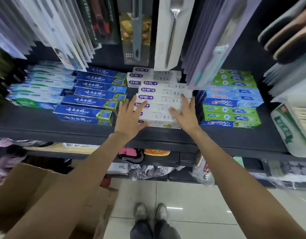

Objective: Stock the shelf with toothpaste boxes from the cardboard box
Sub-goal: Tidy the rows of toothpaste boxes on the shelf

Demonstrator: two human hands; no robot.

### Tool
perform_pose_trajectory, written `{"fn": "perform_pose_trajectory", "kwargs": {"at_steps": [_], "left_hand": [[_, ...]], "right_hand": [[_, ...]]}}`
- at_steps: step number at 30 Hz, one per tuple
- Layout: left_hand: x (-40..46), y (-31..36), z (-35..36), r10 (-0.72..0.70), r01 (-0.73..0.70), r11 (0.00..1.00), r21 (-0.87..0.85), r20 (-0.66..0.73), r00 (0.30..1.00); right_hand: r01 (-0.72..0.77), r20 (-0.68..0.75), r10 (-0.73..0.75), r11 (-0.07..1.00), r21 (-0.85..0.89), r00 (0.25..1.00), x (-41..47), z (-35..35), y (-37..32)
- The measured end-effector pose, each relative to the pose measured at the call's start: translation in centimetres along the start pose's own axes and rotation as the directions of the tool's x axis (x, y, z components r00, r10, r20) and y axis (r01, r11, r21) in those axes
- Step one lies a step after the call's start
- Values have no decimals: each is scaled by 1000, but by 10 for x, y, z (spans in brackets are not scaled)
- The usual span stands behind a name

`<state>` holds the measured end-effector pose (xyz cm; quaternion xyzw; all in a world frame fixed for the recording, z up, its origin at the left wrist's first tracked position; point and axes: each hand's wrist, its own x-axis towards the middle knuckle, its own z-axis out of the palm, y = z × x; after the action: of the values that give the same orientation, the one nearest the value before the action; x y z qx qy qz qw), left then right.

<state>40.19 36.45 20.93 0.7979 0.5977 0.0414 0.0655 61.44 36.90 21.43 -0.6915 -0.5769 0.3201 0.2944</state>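
Two hands, left (129, 116) and right (187, 112), are laid flat with fingers spread on white toothpaste boxes (163, 107) stacked on the shelf (54, 128); the cardboard box (36, 195) is seen lower left.

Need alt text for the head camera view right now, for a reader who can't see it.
Both hands, left hand and right hand, rest flat with straight fingers on a stack of white toothpaste boxes on a dark shelf, between blue toothpaste boxes and green-and-blue ones. A brown cardboard box sits lower left.
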Motion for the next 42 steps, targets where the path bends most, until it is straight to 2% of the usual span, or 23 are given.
{"fn": "perform_pose_trajectory", "kwargs": {"at_steps": [3,8,11,17,23,26,28,31,33,35,37,39,42], "left_hand": [[6,10,4,32,-32,999,29,3,999],[9,4,13,-48,48,999,3,-74,996],[12,3,13,-35,26,996,-81,-105,994],[12,11,15,-66,57,994,-97,-94,993],[12,16,12,-113,111,991,-72,-19,993],[11,15,7,-75,77,996,-55,32,997],[12,11,-3,-50,47,985,-168,-16,999],[41,-4,-18,-38,-18,961,-277,-193,980],[75,-19,-24,-69,38,981,-192,-160,985],[104,-30,-26,-103,100,993,-57,-56,993],[120,-35,-25,-82,80,996,42,38,996],[125,-36,-23,-56,51,997,65,85,995],[123,-32,-20,-21,17,999,47,76,997]], "right_hand": [[17,-70,-19,999,-39,997,3,4,7],[59,-91,-71,990,-128,993,27,-5,10],[79,-32,-87,975,-210,996,45,-10,7],[59,50,-44,941,-333,998,46,0,11],[91,167,-8,866,-493,986,42,0,0],[142,129,-76,758,-636,989,35,1,-7],[216,125,-178,723,-657,976,22,9,-12],[324,179,-274,709,-627,945,3,27,-19],[335,209,-263,692,-639,942,2,35,-20],[333,226,-244,670,-663,943,6,37,-18],[337,239,-238,657,-674,941,9,36,-17],[340,249,-232,650,-680,940,9,36,-16],[338,272,-205,654,-677,940,11,35,-18]]}}
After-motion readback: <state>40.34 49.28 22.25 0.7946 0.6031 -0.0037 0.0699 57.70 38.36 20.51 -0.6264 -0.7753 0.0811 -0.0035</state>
